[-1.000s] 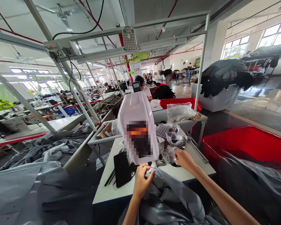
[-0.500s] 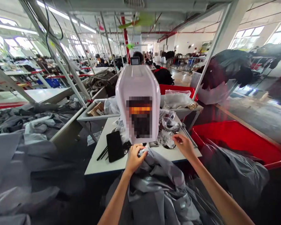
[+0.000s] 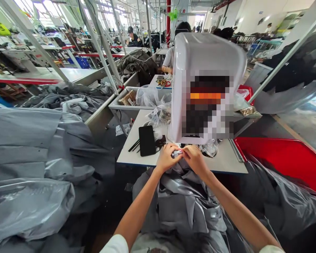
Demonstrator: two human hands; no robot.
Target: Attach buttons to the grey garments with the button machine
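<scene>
My left hand (image 3: pixel 167 159) is closed on a bunched edge of shiny grey fabric (image 3: pixel 185 203), which hangs down over my lap. Right beside it, my right hand (image 3: pixel 195 159) has its thumb and finger pinched together at the same edge, and the fingertips of both hands nearly meet. Whatever tiny item the right fingers may hold is hidden. Directly beyond the hands stands a white machine housing (image 3: pixel 210 52), its front blurred out. Both hands are at the near edge of a white table (image 3: pixel 131 158).
A black phone-like slab (image 3: pixel 146 141) and thin black sticks (image 3: pixel 134 145) lie left on the table. Clear plastic bags (image 3: pixel 211 147) sit under the machine. A red bin (image 3: pixel 279 158) is at right, grey fabric piles (image 3: pixel 23 140) at left. Another person (image 3: pixel 168 60) sits behind the machine.
My right hand has come from the plastic bags at the right over to the fabric edge beside my left hand. The left hand keeps its hold. My view has turned left and downward.
</scene>
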